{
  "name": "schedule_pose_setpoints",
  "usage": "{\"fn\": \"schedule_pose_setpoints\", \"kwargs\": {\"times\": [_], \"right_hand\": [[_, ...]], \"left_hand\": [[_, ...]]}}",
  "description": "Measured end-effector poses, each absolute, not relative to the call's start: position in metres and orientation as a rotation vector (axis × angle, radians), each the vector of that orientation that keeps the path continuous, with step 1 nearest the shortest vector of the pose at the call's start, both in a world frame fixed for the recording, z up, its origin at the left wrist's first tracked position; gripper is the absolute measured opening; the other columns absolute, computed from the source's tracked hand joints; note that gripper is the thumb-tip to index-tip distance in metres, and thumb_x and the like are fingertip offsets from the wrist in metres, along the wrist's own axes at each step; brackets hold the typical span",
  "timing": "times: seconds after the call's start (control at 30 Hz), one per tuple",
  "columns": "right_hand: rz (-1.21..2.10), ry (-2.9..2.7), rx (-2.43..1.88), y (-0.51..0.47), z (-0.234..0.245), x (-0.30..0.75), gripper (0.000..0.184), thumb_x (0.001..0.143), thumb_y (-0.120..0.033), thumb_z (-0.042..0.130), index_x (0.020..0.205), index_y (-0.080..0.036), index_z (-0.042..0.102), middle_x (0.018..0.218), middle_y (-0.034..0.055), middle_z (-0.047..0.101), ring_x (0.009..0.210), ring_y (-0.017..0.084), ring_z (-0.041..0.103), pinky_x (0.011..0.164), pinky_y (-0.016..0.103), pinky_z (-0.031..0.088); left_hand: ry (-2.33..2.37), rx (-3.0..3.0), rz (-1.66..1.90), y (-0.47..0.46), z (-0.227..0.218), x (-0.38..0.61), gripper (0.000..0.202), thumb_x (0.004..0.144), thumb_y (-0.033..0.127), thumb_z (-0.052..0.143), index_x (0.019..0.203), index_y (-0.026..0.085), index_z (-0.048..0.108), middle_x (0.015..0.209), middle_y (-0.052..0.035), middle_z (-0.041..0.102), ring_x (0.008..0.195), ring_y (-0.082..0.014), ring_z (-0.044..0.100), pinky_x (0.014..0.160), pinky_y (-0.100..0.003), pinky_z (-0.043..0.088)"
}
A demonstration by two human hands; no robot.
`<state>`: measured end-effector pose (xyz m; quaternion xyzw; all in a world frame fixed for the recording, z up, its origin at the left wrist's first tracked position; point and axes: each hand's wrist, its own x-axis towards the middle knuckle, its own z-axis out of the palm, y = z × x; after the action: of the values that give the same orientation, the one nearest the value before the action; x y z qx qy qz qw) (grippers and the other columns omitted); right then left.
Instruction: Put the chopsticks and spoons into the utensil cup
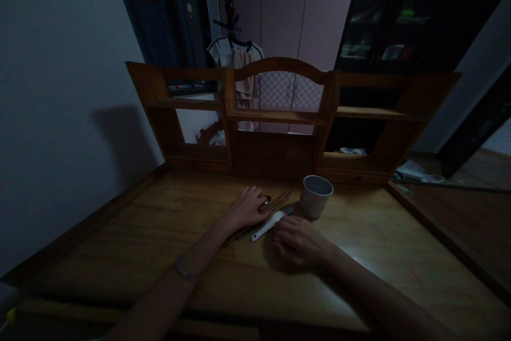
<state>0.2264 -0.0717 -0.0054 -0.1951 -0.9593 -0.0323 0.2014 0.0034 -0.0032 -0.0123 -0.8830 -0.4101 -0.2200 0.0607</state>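
My left hand (pixel 249 207) lies palm down on the desk, its fingers curled over a spoon with a dark, shiny end (pixel 267 200). Thin brown chopsticks (pixel 281 200) run diagonally beneath and beside that hand. Right of them lies a white spoon (pixel 266 227) with a small hole near its handle end. My right hand (pixel 297 240) rests beside this spoon in a loose fist, knuckles against its upper part; whatever is inside the fingers is hidden. A grey piece (pixel 288 210) shows past the white spoon. Just beyond my right hand stands a grey metal cup (pixel 316 200), upright.
The wooden desk (pixel 159 224) has a raised shelf unit (pixel 275 152) along its back and a low rim (pixel 443 240) at the right. A wall (pixel 59 117) borders the left side. Behind are a coat stand with clothes (pixel 235 56) and a pale wardrobe (pixel 283 16). Light is dim.
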Motion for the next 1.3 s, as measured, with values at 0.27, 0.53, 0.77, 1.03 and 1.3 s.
{"fn": "schedule_pose_setpoints", "kwargs": {"times": [0.27,0.53,0.77,1.03,1.3], "right_hand": [[-0.18,-2.49,-0.793,-0.058,0.013,0.223,0.016,0.095,-0.021,0.045,0.086,-0.018,0.058,0.087,0.0077,0.06,0.08,0.019,0.054,0.07,0.032,0.043],[0.054,-2.405,-0.8,-0.044,-0.006,0.206,0.022,0.094,-0.018,0.043,0.111,-0.02,0.057,0.109,0.0108,0.06,0.104,0.024,0.054,0.091,0.042,0.046],[0.334,-2.366,-0.862,-0.038,-0.017,0.214,0.032,0.092,-0.012,0.045,0.121,-0.021,0.056,0.114,0.009,0.06,0.107,0.022,0.055,0.093,0.039,0.047],[0.412,-2.356,-0.811,-0.039,-0.013,0.215,0.031,0.095,-0.016,0.044,0.123,-0.021,0.057,0.115,0.0091,0.062,0.107,0.022,0.057,0.093,0.04,0.048],[0.415,-2.396,-0.786,-0.039,-0.016,0.216,0.034,0.097,-0.024,0.042,0.129,-0.024,0.054,0.129,0.008,0.057,0.122,0.024,0.05,0.102,0.045,0.044]], "left_hand": [[-1.226,-2.625,-0.631,0.007,-0.013,-0.003,0.033,0.083,0.053,0.057,0.078,0.022,0.067,0.087,-0.0043,0.057,0.092,-0.0222,0.048,0.095,-0.04,0.031],[-1.378,-2.643,-0.558,0.009,-0.019,-0.007,0.037,0.098,0.037,0.035,0.09,0.021,0.066,0.095,-0.0065,0.058,0.096,-0.0218,0.049,0.092,-0.039,0.033],[-1.529,-2.669,-0.634,0.01,-0.027,-0.005,0.032,0.09,0.047,0.051,0.08,0.02,0.066,0.095,-0.0058,0.059,0.099,-0.024,0.049,0.093,-0.04,0.034],[-1.484,-2.767,-0.633,0.01,-0.019,-0.005,0.045,0.091,0.054,0.045,0.074,0.02,0.069,0.09,-0.0059,0.064,0.096,-0.024,0.05,0.092,-0.041,0.032],[-1.424,-2.758,-0.564,0.007,-0.016,-0.006,0.03,0.084,0.044,0.057,0.067,0.021,0.064,0.086,-0.0047,0.062,0.094,-0.0238,0.048,0.091,-0.041,0.031]]}}
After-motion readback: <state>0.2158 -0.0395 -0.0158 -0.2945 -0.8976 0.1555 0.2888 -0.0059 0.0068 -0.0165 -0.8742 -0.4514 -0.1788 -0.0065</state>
